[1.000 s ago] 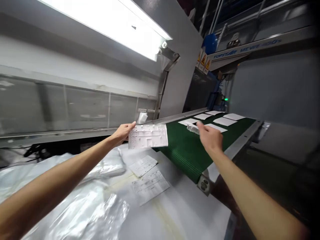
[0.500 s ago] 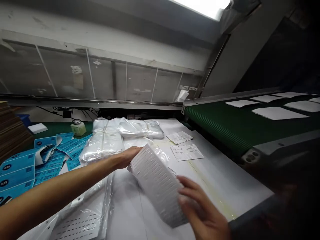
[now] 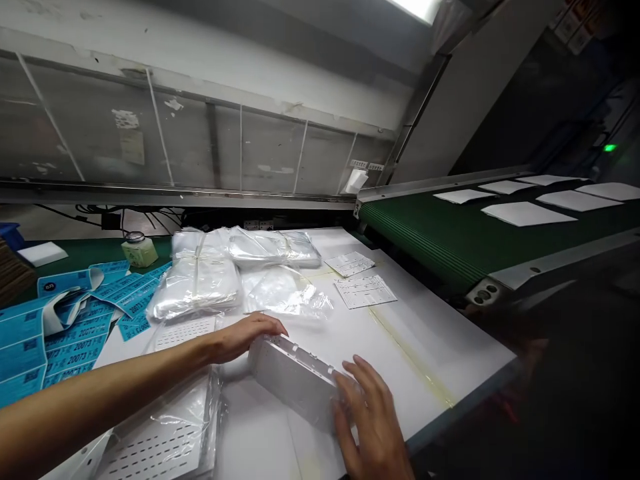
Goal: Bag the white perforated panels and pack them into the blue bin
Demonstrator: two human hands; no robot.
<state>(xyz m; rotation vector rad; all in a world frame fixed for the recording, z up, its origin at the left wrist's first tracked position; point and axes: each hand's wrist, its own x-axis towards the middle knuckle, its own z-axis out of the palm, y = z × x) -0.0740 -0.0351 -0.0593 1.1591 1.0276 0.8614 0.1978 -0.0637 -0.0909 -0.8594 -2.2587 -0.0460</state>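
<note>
Panels (image 3: 295, 383) between left hand (image 3: 253, 335) and right hand (image 3: 371, 420)

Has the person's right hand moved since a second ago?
Yes. It was over the green belt; now the right hand is off it, to the left of and nearer than the belt's near end, above the white-covered table.

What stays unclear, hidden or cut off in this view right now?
All in the head view:
- Left hand: fingers under the white part, hidden by it.
- Right hand: contact with that part, blurred.
- Blue labels: finest print too small; sheets cut off by left edge.
- Green belt: far right portion, cut off by right edge.
</note>
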